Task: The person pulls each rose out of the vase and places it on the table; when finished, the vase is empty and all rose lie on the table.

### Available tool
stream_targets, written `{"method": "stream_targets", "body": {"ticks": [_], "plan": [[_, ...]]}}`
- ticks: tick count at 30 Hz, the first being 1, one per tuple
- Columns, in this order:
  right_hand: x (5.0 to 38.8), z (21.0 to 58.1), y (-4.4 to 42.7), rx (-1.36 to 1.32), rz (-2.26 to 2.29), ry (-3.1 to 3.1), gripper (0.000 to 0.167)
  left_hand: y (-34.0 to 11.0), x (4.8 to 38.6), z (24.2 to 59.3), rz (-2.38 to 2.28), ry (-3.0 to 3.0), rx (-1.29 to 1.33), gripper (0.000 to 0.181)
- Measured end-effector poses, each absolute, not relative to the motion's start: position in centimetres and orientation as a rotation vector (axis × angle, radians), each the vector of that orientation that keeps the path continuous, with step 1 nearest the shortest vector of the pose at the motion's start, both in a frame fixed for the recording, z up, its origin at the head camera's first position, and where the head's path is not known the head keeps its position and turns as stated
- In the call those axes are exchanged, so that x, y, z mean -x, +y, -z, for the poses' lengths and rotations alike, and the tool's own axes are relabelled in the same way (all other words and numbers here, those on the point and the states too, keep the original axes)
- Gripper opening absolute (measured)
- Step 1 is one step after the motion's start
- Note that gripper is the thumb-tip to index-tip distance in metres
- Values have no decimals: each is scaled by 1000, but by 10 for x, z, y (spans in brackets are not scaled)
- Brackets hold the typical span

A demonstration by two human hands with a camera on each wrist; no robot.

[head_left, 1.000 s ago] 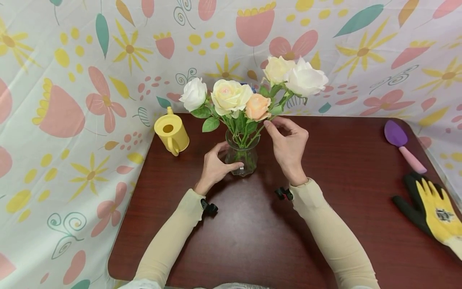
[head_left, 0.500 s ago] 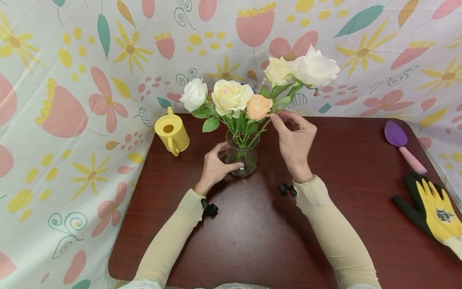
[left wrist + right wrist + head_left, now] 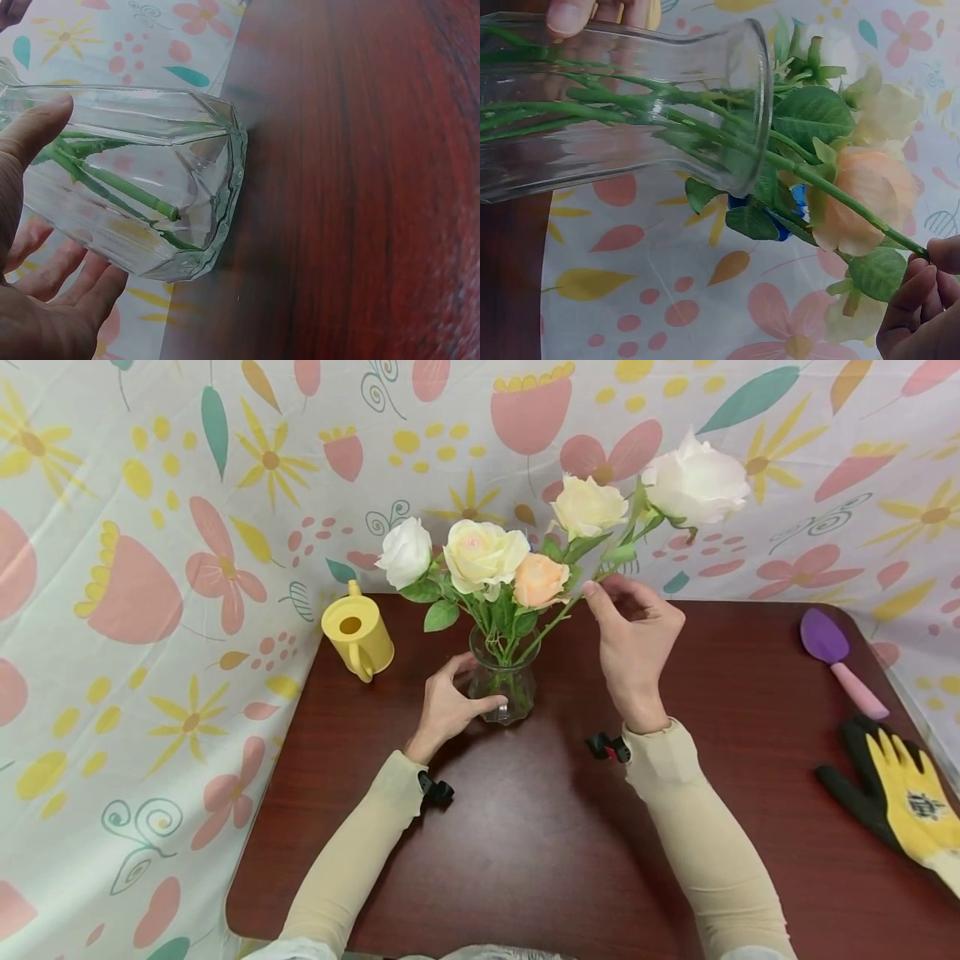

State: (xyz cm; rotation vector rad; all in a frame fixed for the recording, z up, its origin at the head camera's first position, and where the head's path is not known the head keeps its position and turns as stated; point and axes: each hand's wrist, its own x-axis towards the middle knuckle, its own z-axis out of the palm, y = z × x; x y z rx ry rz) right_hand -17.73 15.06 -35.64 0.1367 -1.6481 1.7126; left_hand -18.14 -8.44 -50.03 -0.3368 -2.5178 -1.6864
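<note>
I have a lane up the glossy dark-red wooden surface (image 3: 502,835) between the two forearms to the transparent faceted glass vase (image 3: 519,695). The left hand (image 3: 448,700) blocks the vase's left side. On its right I could pass low, under the slanting green stem (image 3: 844,198) pinched by the right hand (image 3: 637,639). Overhead, white, cream and peach roses (image 3: 486,556) bar the way. A floral cloth backdrop (image 3: 465,402) limits reach behind; I can't judge that gap well. A wide path lies short of the purple, pink-handled trowel (image 3: 825,637).
</note>
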Motion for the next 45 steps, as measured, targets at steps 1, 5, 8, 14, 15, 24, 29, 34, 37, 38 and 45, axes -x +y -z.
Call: {"method": "stream_targets", "body": {"ticks": [1, 5, 8, 14, 15, 24, 29, 34, 37, 38, 45], "plan": [[178, 356, 151, -139, -1710, -1648, 11, -84, 181, 500, 1690, -2518, 337, 81], [179, 351, 153, -152, -1714, -1627, 5, -84, 181, 500, 1697, -2524, 335, 81], [181, 347, 154, -162, -1718, -1606, 5, -84, 182, 500, 1691, -2530, 334, 81], [183, 338, 155, -145, -1769, -1518, 8, -84, 181, 498, 1697, -2527, 325, 79], [183, 337, 155, -142, -1773, -1510, 8, -84, 181, 498, 1699, -2525, 324, 79], [184, 328, 161, -143, -1756, -1472, 7, -84, 182, 497, 1692, -2532, 322, 80], [185, 322, 165, -116, -1772, -1407, 6, -84, 181, 498, 1697, -2531, 321, 80], [184, 320, 172, -95, -1772, -1356, 9, -83, 181, 499, 1695, -2516, 327, 80], [182, 318, 176, -65, -1769, -1334, 6, -83, 181, 499, 1701, -2510, 330, 80], [182, 317, 178, -60, -1765, -1328, 5, -83, 181, 499, 1705, -2509, 331, 79], [174, 307, 183, -29, -1783, -1252, 6, -84, 182, 499, 1724, -2503, 343, 79]]}}
